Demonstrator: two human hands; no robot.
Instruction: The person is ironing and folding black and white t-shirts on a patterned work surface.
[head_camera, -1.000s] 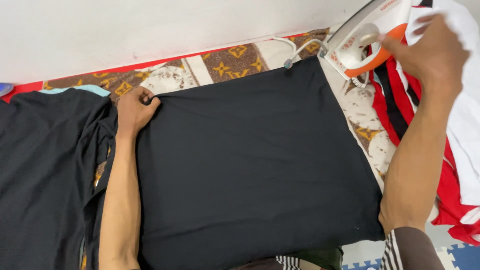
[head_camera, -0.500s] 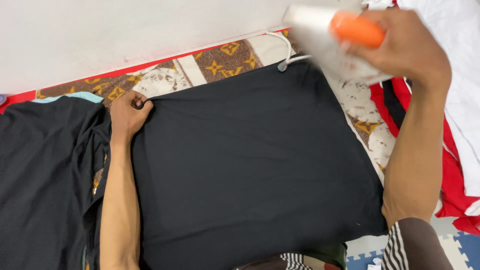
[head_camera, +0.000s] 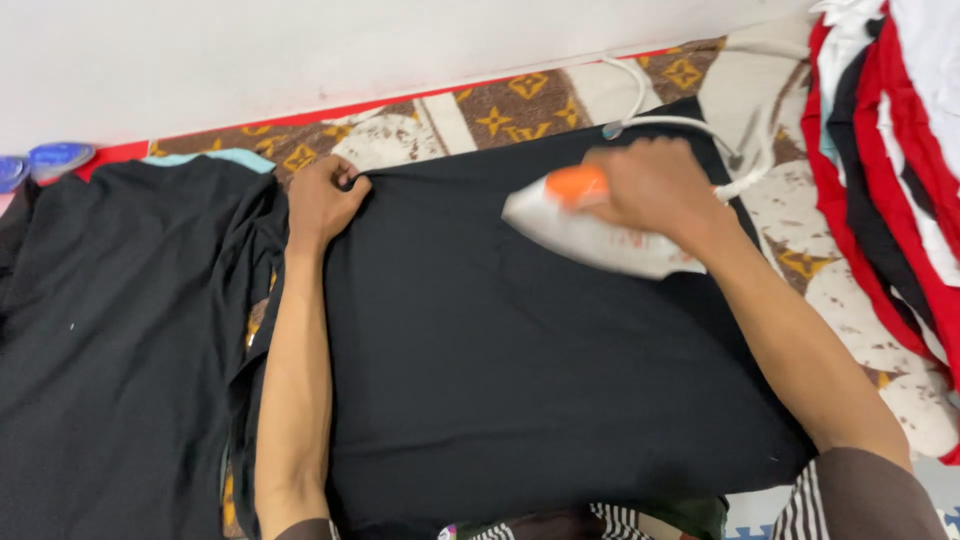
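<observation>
A black garment (head_camera: 520, 360) lies spread flat on a brown patterned blanket (head_camera: 520, 100). My left hand (head_camera: 325, 200) pinches the garment's far left corner and holds it taut. My right hand (head_camera: 655, 185) grips the orange handle of a white clothes iron (head_camera: 590, 235), which rests flat on the upper middle of the black cloth with its tip pointing left. The iron's white cord (head_camera: 690, 125) loops off behind it toward the wall.
Another black garment (head_camera: 110, 330) lies bunched to the left. A pile of red, black and white clothes (head_camera: 900, 170) sits at the right. A white wall (head_camera: 350, 50) runs along the far side. Blue objects (head_camera: 45, 160) sit at the far left.
My right hand took the iron from where it stood at the far right, carried it left and set it down on the black garment. My left hand stayed on the corner.
</observation>
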